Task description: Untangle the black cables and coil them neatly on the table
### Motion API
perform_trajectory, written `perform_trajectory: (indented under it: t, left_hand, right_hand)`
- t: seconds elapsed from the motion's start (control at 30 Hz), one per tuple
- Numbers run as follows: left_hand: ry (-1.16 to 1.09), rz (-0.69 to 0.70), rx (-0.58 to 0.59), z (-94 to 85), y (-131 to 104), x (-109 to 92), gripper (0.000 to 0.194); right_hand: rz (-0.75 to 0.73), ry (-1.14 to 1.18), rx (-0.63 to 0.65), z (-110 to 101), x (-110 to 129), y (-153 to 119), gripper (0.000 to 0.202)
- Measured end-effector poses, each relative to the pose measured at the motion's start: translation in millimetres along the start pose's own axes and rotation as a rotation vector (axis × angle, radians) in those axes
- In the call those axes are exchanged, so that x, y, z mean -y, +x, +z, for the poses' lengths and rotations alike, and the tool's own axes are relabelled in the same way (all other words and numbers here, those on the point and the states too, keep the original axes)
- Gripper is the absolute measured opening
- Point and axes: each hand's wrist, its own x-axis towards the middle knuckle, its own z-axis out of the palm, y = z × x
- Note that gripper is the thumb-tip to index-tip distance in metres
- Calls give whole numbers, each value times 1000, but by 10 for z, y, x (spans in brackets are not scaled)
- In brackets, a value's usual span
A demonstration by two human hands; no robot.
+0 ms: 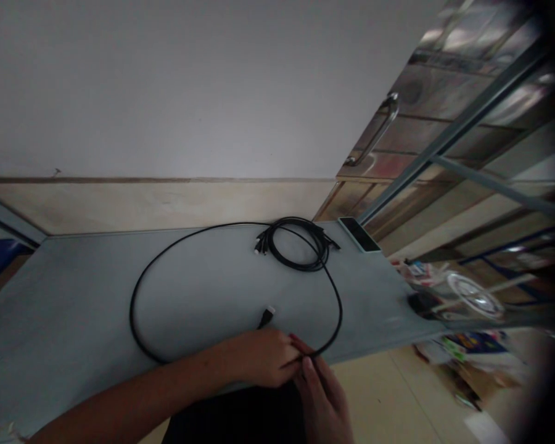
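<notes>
A long black cable point(133, 296) lies in a wide loop on the grey table point(203, 290). Its near right side runs up into the fingers of my right hand point(324, 394), which pinch it at the table's front edge. My left hand point(271, 357) reaches across from the left, closed on the same cable, its fingertips touching my right hand's fingers. Just above the left wrist a black cable plug point(267, 317) with a pale tip sticks out. Farther back, a bundle of coiled black cables point(300, 268) rests on the table, with several connectors at its sides; the loop crosses it.
A dark-faced phone-like device point(359, 235) with a pale rim lies at the back right corner. Behind the table stand a white wall point(189, 92) and a metal handle point(374, 132). Blurred metal frames and clutter, including a round silvery object point(474, 295), stand to the right.
</notes>
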Motion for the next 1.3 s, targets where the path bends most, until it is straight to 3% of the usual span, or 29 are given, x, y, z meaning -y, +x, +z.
perform_trajectory:
  t: [0.07, 0.13, 0.23, 0.33, 0.47, 0.6, 0.7, 0.83, 0.9, 1.13, 1.23, 1.3]
  left_hand:
    - [21, 27, -31, -106, -39, -11, 31]
    - [98, -44, -131, -218, -63, -12, 37]
    - [322, -364, -316, -274, -63, 30, 39]
    - [388, -612, -283, -135, -73, 93, 43]
    - [309, -545, -197, 131, -206, 71, 29]
    - [229, -497, -221, 223, -460, -91, 32]
    - [151, -549, -252, 221, -666, -233, 39]
    - [0, -574, -254, 315, -875, -411, 45]
    - [-90, -585, -252, 429, -935, -474, 41]
    - [-74, -725, -190, 831, -1020, -493, 21]
    - [-5, -696, -110, 911, -1032, -469, 30]
    - [-42, -638, -54, 958, -1011, -467, 34]
  right_hand:
    - [-13, 106, -108, 18, 91, 7, 37]
    - [12, 218, -136, 29, 181, 8, 37]
    - [107, 234, -78, 13, 171, -14, 44]
    - [288, 93, 26, -16, -23, -49, 61]
    - [566, -74, 294, -43, -174, -111, 65]
    - [745, -119, 553, -113, 41, -165, 52]
    - [677, 36, 484, -158, 197, -131, 39]
    - [311, 339, 225, -97, 175, -23, 32]
    - [229, 373, 157, -18, 132, -14, 30]
    - [313, 259, 224, 180, 92, -172, 41]
    - [385, 189, 227, 138, 21, -193, 46]
    - [521, 93, 321, 88, -47, -209, 46]
